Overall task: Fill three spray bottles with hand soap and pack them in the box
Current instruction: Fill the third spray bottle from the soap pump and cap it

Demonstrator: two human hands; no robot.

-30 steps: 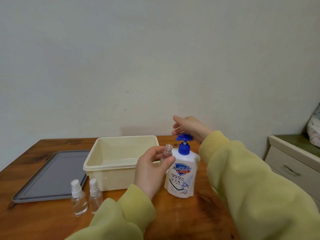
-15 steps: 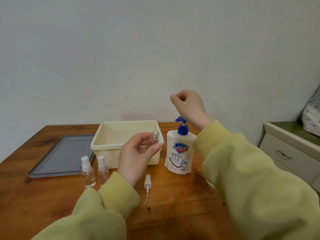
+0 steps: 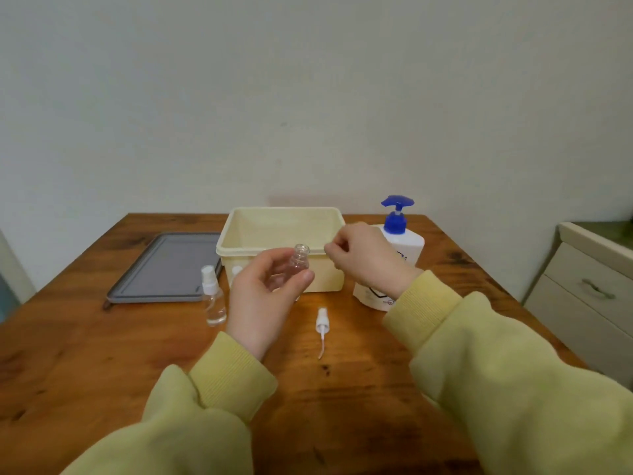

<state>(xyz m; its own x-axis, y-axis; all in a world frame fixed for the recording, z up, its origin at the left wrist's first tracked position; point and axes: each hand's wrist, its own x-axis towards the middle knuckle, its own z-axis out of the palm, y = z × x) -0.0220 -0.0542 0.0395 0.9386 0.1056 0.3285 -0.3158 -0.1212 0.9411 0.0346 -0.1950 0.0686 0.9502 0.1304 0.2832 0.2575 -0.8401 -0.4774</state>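
A: What is each hand doing?

B: The left hand (image 3: 263, 296), just left of centre, is wrapped around an uncapped spray bottle (image 3: 298, 262), held upright with its open neck showing above the fingers. The right hand (image 3: 366, 258), just right of it, is loosely curled with thumb and forefinger pinched together; I cannot tell whether anything sits between them.

A: Where is that bottle's top?

B: The white spray head (image 3: 322, 323) lies flat on the wooden table (image 3: 102, 354), below centre, its thin tube pointing toward the bottom of the frame.

A: And the other items?

B: 1 capped spray bottle (image 3: 212, 298) stands left of the left hand; a second cap (image 3: 237, 271) peeks out just beside the box, the rest hidden by the hand. The cream box (image 3: 281, 234) sits open at centre, behind both hands. The soap dispenser (image 3: 399, 241), white with a blue pump, stands to the box's right, partly behind the right wrist. A grey lid (image 3: 164, 269) lies flat to the box's left.
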